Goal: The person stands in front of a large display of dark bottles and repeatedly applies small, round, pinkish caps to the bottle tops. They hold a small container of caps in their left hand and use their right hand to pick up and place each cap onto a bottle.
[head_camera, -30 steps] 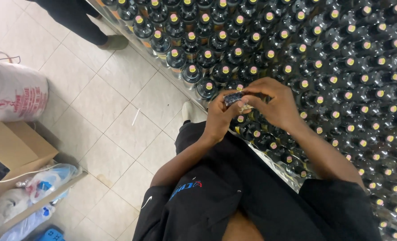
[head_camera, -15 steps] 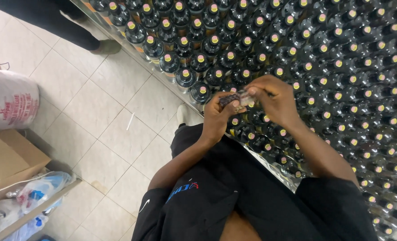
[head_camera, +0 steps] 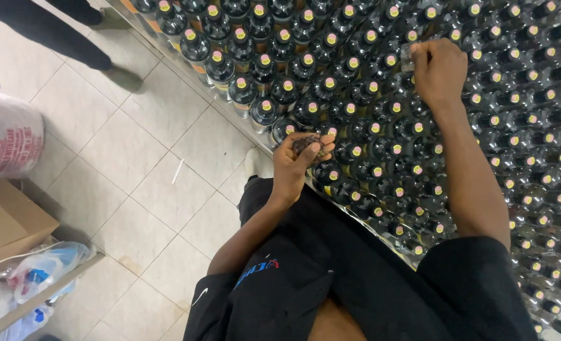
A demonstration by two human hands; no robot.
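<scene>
Tiled floor (head_camera: 135,151) beside a dense field of dark bottles (head_camera: 381,126), most already yellow-capped. Left hand (head_camera: 299,158) cups a bunch of small dark seals (head_camera: 307,145); right hand (head_camera: 438,69) pinches one at a bottle top — many apparently remain.

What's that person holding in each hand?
The left hand cups a small dark bundle in its fingers. The right hand pinches something small and clear at its fingertips.
</scene>
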